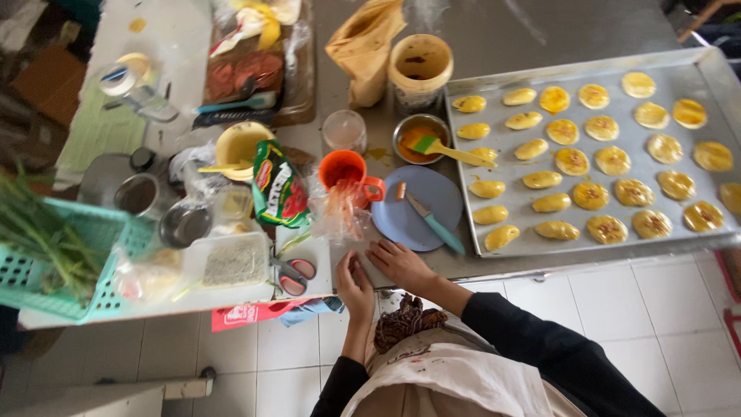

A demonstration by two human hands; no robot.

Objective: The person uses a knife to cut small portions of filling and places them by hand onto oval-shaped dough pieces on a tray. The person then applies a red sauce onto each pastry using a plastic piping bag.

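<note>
A: Two hands at the near table edge; left hand and right hand meet just below a clear plastic bag; what they grasp?

B: Cannot tell; fingers curled, contents hidden; grip unconfirmed for both.

A: Adjacent items?

B: Scissors just left of the left hand; orange cup behind the bag; blue plate carrying a knife, beside the right hand; metal baking tray of yellow pastries further right.
</note>
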